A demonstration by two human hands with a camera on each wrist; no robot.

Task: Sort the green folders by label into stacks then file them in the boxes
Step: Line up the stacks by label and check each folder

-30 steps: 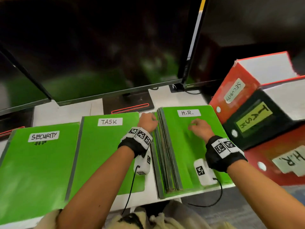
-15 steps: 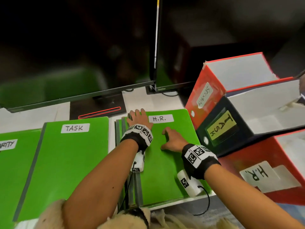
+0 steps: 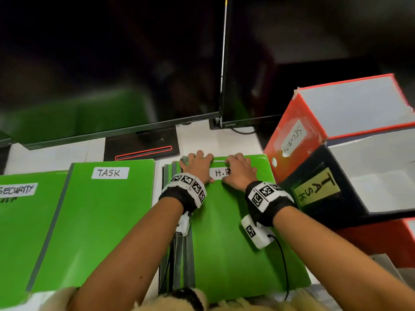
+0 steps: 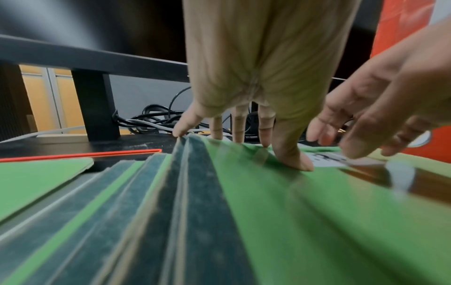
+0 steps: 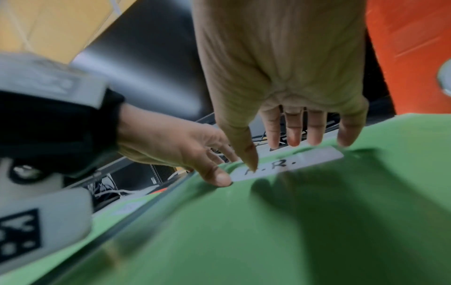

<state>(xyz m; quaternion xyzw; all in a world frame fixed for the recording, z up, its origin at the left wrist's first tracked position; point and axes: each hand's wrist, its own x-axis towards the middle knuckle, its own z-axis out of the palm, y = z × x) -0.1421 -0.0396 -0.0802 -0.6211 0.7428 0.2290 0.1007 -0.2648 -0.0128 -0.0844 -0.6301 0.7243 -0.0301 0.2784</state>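
Note:
The stack of green folders with the H.R. label (image 3: 235, 243) lies on the white desk in front of me. My left hand (image 3: 197, 164) hooks its fingers over the stack's far left edge, thumb (image 4: 292, 162) pressed on the top cover. Beside it my right hand (image 3: 239, 169) hooks over the same far edge, its thumb (image 5: 249, 160) on the label (image 5: 288, 164). Left of them lie the TASK stack (image 3: 96, 221) and the SECURITY stack (image 3: 20, 232). At the right stand the red SECURITY box (image 3: 296, 142) and the black TASK box (image 3: 318, 194), both open.
Two dark monitors (image 3: 112, 75) hang over the back of the desk, with a black stand base (image 3: 143, 149) just behind the folders. Another red box (image 3: 381, 243) sits under the black one, partly behind my right arm. Cables (image 4: 151, 119) lie behind the stack.
Both hands slid forward across the H.R. cover to its far edge, and their fingers now reach over it. My view turned to the right, toward the boxes.

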